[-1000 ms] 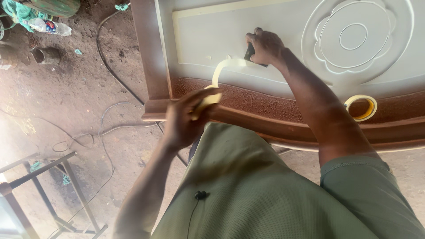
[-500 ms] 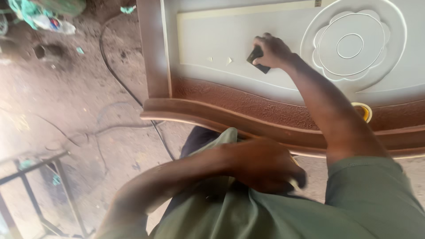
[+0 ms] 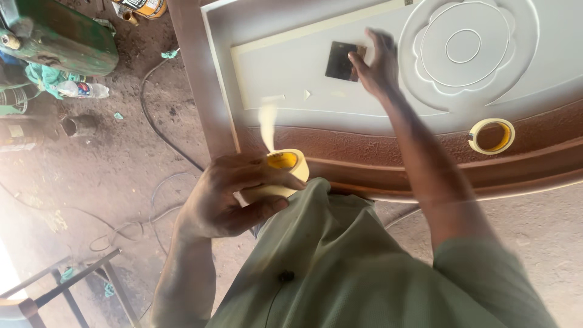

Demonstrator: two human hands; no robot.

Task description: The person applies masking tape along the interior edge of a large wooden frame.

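The left hand [image 3: 228, 197] has come back up from the lap, fingers curled round a tape roll [image 3: 282, 173] with a strip (blurry) sticking up. The right hand [image 3: 376, 64] still rests, fingers loose, by a dark square [image 3: 341, 61] on the door [image 3: 291, 73]. Floor room lies left of the door's edge.

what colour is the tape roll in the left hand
Pale yellow tape roll, with a brighter yellow core, gripped by the left hand; head view.
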